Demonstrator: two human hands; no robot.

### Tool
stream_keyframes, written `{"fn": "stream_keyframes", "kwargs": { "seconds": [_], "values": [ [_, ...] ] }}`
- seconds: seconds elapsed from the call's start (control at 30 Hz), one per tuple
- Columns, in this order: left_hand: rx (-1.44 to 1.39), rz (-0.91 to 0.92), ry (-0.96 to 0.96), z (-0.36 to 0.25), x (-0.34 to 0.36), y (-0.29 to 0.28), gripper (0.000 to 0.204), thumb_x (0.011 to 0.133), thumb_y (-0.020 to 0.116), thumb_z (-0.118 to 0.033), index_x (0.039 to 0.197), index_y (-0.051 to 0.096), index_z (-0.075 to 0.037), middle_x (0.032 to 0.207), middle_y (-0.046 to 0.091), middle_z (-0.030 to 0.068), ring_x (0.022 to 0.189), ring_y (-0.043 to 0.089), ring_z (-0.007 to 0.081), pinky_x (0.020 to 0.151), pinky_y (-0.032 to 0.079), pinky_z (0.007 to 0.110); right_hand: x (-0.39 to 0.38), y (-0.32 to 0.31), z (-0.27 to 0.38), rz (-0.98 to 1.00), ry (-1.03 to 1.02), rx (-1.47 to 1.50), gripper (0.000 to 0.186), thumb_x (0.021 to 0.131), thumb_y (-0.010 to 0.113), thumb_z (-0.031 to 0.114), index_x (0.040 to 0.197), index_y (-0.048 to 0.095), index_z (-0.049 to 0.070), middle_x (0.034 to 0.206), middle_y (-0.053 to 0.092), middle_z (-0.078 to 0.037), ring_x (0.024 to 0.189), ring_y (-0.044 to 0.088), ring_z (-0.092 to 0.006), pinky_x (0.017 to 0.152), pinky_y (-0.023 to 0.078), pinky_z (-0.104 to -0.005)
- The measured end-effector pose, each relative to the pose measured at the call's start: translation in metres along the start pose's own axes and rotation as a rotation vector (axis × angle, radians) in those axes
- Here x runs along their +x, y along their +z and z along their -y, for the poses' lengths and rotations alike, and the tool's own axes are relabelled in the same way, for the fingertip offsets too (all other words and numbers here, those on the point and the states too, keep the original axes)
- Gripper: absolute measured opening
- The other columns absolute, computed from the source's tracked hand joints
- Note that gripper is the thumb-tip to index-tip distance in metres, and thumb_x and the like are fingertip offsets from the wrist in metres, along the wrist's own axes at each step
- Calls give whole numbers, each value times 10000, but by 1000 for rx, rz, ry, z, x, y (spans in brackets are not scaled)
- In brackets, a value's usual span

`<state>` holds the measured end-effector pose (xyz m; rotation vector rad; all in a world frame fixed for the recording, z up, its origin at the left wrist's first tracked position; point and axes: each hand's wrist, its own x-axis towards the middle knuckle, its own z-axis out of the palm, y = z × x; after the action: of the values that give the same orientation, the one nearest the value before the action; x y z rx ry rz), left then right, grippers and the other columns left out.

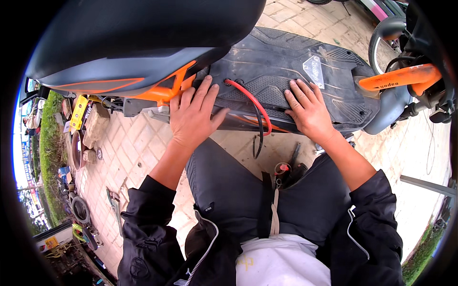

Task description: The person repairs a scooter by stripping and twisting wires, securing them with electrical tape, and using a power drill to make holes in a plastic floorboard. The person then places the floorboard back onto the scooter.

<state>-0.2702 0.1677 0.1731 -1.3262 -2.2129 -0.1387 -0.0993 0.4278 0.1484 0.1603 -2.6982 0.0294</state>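
Both hands rest on the black rubber footboard (267,52) of an orange and grey scooter. My left hand (195,112) lies at the footboard's rear left corner, beside the orange trim (167,90) under the seat (143,28); its fingers are stretched out and its thumb apart. Toward the footboard's front, my right hand (307,109) lies flat near its near edge, fingers extended. Between them a red cable (255,101) and a black cable (259,126) come out of a hole in the footboard and hang over the side. Neither hand holds anything.
An orange front fork part (400,81) stands at the right. Below the footboard, dark tools (291,171) show between my legs. On the paving at left lie pliers (114,205), a stone block (97,125), a yellow box (79,112) and a tyre (80,209).
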Motion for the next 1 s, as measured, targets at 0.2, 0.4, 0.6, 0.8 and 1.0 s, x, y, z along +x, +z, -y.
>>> {"fn": "stream_keyframes", "kwargs": {
  "seconds": [0.2, 0.4, 0.6, 0.8, 1.0],
  "values": [
    [8, 12, -6, 1, 2, -1, 542, 712, 738, -441, 1136, 643, -118, 1349, 543, -18, 1057, 503, 211, 890, 358, 361, 1, 2, 4, -30, 10, 17, 506, 754, 707, 206, 1195, 581, -9, 1289, 550, -207, 1199, 515, -383, 1000, 376, -560],
    [26, 33, -5, 0, 2, -1, 549, 707, 745, -420, 1148, 637, -109, 1349, 539, -5, 1075, 496, 223, 913, 353, 373, 2, 2, 4, -36, 18, 47, 495, 757, 703, 202, 1183, 582, -20, 1283, 549, -219, 1200, 511, -393, 1006, 373, -561],
    [67, 12, 3, -2, 4, 4, 518, 688, 723, -434, 1100, 655, -127, 1324, 555, -3, 1046, 499, 227, 870, 366, 389, 0, 4, 0, -50, 21, 67, 498, 749, 706, 204, 1167, 581, -36, 1271, 550, -238, 1192, 515, -407, 1011, 375, -560],
    [76, 32, 1, -3, 4, 6, 505, 687, 721, -438, 1078, 661, -123, 1324, 554, 4, 1046, 498, 238, 874, 366, 394, 2, 2, -1, -33, 42, 98, 494, 735, 697, 205, 1149, 593, -42, 1268, 550, -244, 1191, 515, -412, 1007, 376, -561],
    [60, 56, 22, -4, 7, 3, 587, 639, 786, -375, 1122, 635, -78, 1346, 552, 42, 1060, 511, 253, 915, 357, 388, 3, 7, 2, -47, 132, 192, 502, 707, 708, 200, 1140, 608, -35, 1259, 563, -237, 1193, 518, -407, 997, 381, -574]
  ]
}}
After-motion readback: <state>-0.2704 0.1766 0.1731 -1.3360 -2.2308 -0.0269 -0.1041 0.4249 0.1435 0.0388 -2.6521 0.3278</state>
